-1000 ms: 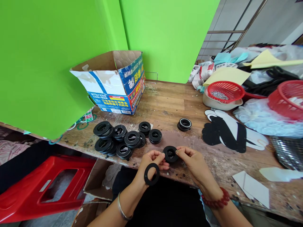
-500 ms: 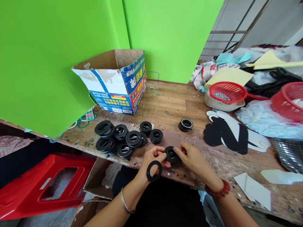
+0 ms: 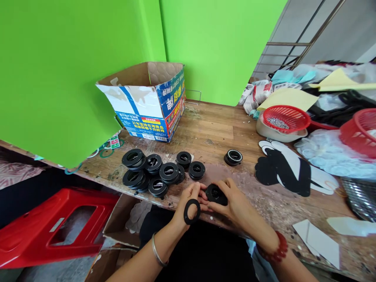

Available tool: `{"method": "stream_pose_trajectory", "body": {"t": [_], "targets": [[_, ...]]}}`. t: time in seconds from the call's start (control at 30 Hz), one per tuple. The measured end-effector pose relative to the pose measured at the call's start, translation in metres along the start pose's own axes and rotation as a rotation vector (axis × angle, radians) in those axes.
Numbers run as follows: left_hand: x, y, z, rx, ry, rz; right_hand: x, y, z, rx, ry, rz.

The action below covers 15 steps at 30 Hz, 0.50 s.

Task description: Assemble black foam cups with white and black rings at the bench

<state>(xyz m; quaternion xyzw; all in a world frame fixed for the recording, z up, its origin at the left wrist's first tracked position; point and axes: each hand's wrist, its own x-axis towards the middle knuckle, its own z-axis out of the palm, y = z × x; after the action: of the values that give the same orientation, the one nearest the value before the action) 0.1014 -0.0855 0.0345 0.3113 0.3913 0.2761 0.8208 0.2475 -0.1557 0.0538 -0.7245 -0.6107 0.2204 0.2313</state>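
Note:
Just above the table's front edge, my right hand [image 3: 233,199] grips a round black ring-shaped part [image 3: 216,199] with thumb and fingers around its rim. My left hand [image 3: 188,199] has its fingers closed at the left side of the same part, partly beneath it. A thin flat black ring [image 3: 185,212] hangs around the base of my left thumb. To the left stand several stacks of similar black rings [image 3: 158,192], some with shiny centres. Farther back, a separate small stack with a pale-edged ring [image 3: 234,157] on top sits on the table.
A cardboard box [image 3: 143,125] stands at the back left, before green panels [image 3: 205,51]. On the right lie black and white cut-outs [image 3: 268,170], a red basket [image 3: 286,117], plastic bags [image 3: 319,149] and white cards [image 3: 320,241]. A red stool [image 3: 38,219] is at lower left.
My right hand has shifted its grip, its thumb moving from the top of the black part to its near rim. My left fingers have moved slightly under it. The camera view has shifted a little.

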Motion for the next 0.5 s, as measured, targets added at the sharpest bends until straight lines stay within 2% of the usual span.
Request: {"method": "stream_pose_trajectory", "body": {"t": [0.1,0.23,0.3,0.37,0.43,0.5], "targets": [[-0.005,0.000,-0.002,-0.011,0.018,0.002,0.004,-0.002,-0.008,0.017,0.100,-0.043],[-0.011,-0.001,-0.005,-0.029,0.038,0.001,0.038,-0.024,-0.015,0.048,0.321,-0.094],[-0.012,0.000,-0.006,-0.017,0.023,-0.014,0.057,-0.037,-0.012,0.049,0.315,-0.127],[-0.012,0.001,-0.007,-0.007,0.017,-0.024,0.072,-0.045,-0.006,0.013,0.241,-0.142],[-0.011,0.005,-0.008,-0.012,0.024,-0.031,0.079,-0.042,-0.002,-0.011,0.205,-0.148],[-0.011,0.008,-0.009,-0.032,0.036,-0.030,0.079,-0.026,-0.004,-0.031,0.285,-0.143]]}}
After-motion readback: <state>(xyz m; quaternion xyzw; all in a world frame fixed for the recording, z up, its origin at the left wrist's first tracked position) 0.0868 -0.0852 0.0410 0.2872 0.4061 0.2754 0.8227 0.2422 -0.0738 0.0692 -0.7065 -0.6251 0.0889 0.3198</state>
